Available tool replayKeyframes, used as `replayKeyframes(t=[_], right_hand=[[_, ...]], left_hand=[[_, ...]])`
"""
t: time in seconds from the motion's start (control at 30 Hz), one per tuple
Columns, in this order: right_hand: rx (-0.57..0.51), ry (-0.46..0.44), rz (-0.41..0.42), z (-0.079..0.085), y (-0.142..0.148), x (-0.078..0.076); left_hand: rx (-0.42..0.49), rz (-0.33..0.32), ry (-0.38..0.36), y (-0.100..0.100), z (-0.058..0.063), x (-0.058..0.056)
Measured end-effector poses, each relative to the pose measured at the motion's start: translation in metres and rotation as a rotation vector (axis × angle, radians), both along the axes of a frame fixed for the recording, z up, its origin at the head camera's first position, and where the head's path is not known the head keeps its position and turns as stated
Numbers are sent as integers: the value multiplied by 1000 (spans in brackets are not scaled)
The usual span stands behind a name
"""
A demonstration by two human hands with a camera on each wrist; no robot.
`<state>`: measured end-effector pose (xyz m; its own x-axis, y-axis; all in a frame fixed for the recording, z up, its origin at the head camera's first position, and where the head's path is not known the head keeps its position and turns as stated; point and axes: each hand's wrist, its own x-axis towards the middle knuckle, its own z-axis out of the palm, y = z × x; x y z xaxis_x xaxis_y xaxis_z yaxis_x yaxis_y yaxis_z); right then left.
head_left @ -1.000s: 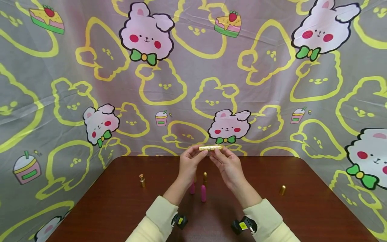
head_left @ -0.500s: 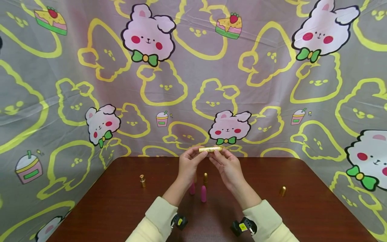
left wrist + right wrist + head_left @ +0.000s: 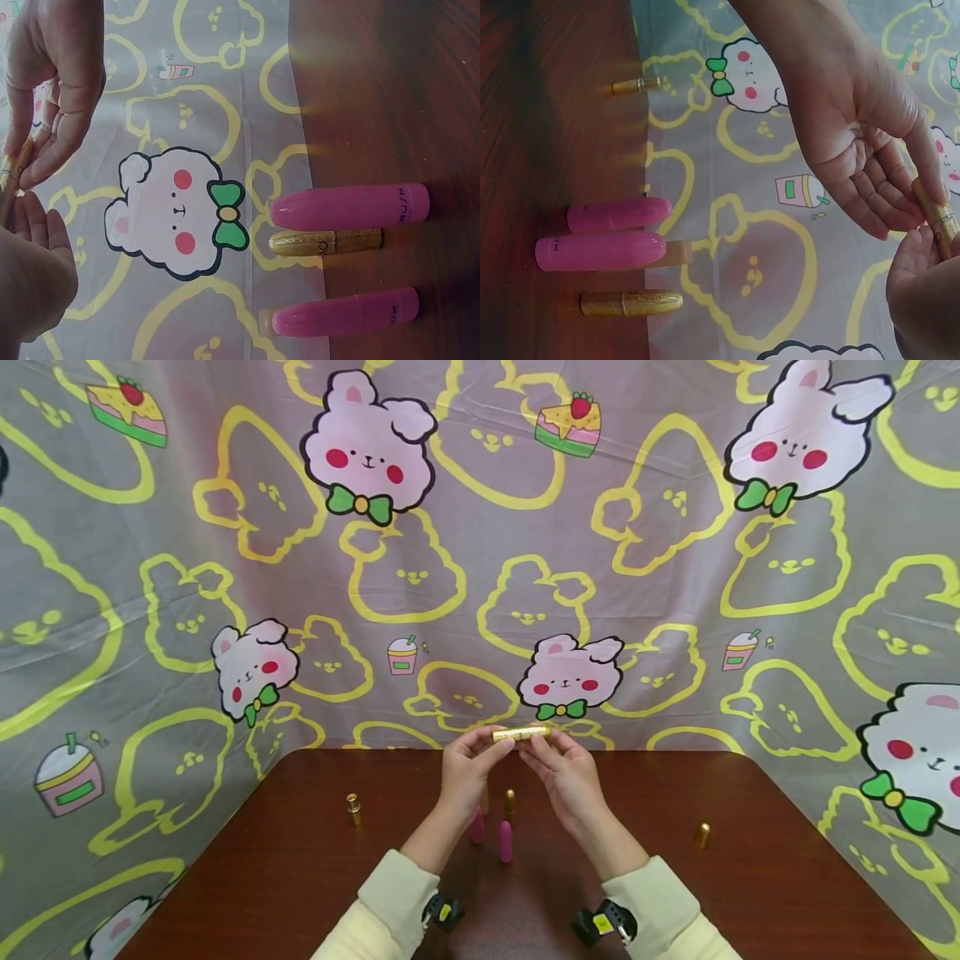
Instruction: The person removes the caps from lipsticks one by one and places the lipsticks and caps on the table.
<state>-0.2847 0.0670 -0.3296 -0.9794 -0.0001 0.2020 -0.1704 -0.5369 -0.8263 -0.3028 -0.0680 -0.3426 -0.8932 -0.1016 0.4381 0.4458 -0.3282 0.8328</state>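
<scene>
biggest first: we have a grey fabric curtain [image 3: 645, 568] printed with white bunnies and yellow outlines, behind and along both sides. in front of it, a dark red-brown wooden worktop [image 3: 360, 877].

over it reach two pale yellow fabric sleeves [image 3: 397, 885], with a black strapped unit [image 3: 444, 912] at each wrist.

left hand [image 3: 463, 777]: fingers and thumb nearly closed, pinching one end of the shiny gold cylindrical tube [image 3: 521, 733]. right hand [image 3: 567, 775]: same pinch on the other end, fingertips close to the left's. we see the tube lying level between both hands, up off the worktop near its far edge, a band around its middle.

below the hands, two glossy pink round-topped tubes [image 3: 506, 842] stand upright, one nearer us, one back and to the left. a tan piece [image 3: 679, 253] is mostly hidden behind the left one.

just behind the nearer pink one, a textured gold round-topped tube [image 3: 510, 807] stands upright. well off left, a stepped gold tube [image 3: 354, 810], upright.

smallest: a short gold round-topped piece [image 3: 702, 836], well off right.
</scene>
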Motion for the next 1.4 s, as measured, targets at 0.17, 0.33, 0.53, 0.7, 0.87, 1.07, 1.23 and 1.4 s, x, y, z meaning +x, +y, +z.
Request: replayKeyframes(t=[0.17, 0.33, 0.53, 0.7, 0.87, 1.07, 1.23, 1.4], right_hand=[[3, 16, -9, 0, 4, -1], [-3, 24, -45, 0, 15, -3], [-9, 28, -27, 1, 21, -3], [-43, 16, -31, 0, 26, -2], [-42, 14, -45, -1, 36, -4], [15, -12, -48, -3, 50, -4], [49, -37, -48, -5, 61, -2], [68, -29, -54, -4, 72, -1]], left_hand=[[8, -4, -12, -5, 0, 0], [91, -1, -19, -16, 1, -2], [111, -38, -10, -25, -1, -3], [146, -61, -9, -32, -3, -2], [159, -67, -13, -40, -3, -1], [170, -76, -9, -50, -2, 0], [170, -58, -10, -59, -3, 1], [166, -51, -2, -69, -3, 2]])
